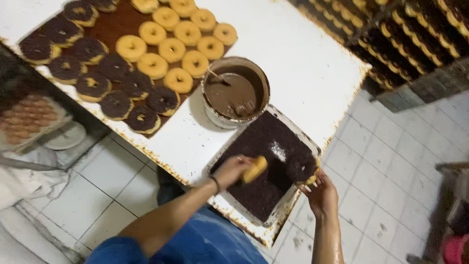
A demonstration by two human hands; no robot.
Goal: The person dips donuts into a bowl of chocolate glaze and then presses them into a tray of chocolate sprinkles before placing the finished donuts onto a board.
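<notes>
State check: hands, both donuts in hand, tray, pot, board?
left hand: holds plain donut, tilted over tray
right hand: holds sprinkled donut
sprinkle tray: filled
glaze pot: part full, stick inside
board: plain and coated donuts

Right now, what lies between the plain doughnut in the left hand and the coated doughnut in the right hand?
In the head view, only the bed of dark chocolate sprinkles lies between plain doughnut and coated doughnut.

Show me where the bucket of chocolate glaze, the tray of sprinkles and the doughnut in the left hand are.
bucket of chocolate glaze [213, 113], head view, on its white outer wall.
tray of sprinkles [309, 139], head view, on its metal rim, far side.
doughnut [256, 169] in the left hand [231, 168], head view, on its plain side.
</notes>
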